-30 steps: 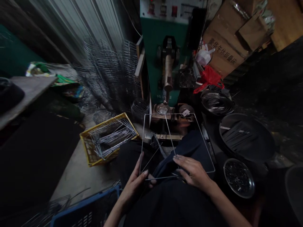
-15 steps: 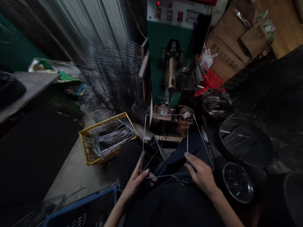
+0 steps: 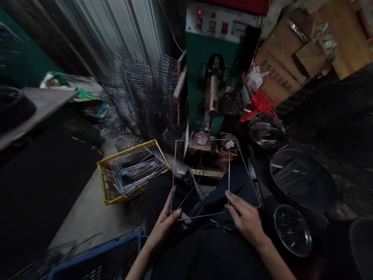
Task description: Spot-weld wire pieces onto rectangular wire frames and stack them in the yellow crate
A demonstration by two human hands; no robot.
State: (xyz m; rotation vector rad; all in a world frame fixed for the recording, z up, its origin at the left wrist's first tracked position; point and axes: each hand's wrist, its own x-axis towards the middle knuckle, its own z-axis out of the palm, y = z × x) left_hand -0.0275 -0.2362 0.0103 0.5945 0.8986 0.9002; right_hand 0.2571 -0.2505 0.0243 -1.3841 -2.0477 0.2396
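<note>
A thin metal wire frame, roughly rectangular, is held above my lap between both hands. My left hand is closed on its near left corner, thumb on top. A loose-looking wire slants up from that hand; where it joins is hard to see. My right hand pinches a straight wire rod, which runs forward inside the frame's right side. The rod's far tip is near the frame's far bar. Beyond stands a green machine with a metal arm pointing down at a small dish.
A yellow crate with bent wires stands left; a blue crate is nearer. Stacked wire racks lean behind. On the right are a black basin with rods, a round dish of small parts and a cardboard box.
The wire frame and both hands have shifted slightly left. The view has tilted a little, so the machine sits lower in the picture. Both grips look the same.
</note>
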